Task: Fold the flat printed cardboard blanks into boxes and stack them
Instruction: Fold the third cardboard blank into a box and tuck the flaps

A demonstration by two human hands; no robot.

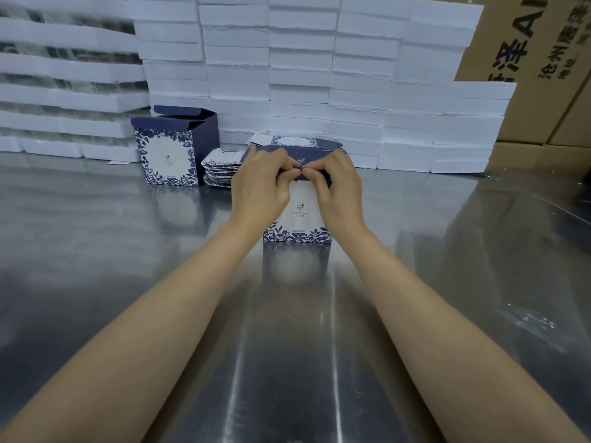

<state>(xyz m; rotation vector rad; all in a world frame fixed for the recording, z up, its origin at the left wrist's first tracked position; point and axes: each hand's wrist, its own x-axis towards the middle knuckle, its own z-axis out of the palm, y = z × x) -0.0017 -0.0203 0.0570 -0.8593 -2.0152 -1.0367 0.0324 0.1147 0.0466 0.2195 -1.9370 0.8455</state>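
Observation:
A white box with blue leaf print (297, 227) stands upright on the steel table, straight ahead of me. My left hand (260, 183) and my right hand (335, 187) both grip its top edge, fingers curled over the dark blue flap, fingertips nearly meeting in the middle. The hands hide most of the box's upper half. A folded box (169, 155) with its lid flap raised stands at the back left. Beside it lies a pile of flat printed blanks (220, 169), partly hidden behind my left hand. Another blank (294, 141) lies behind the box.
The reflective steel table (287, 330) stretches toward me. White foam trays (300, 75) are stacked in a wall along the back and left. Brown shipping cartons (543, 59) stand at the back right. A bit of clear plastic film (527, 321) lies on the table's right.

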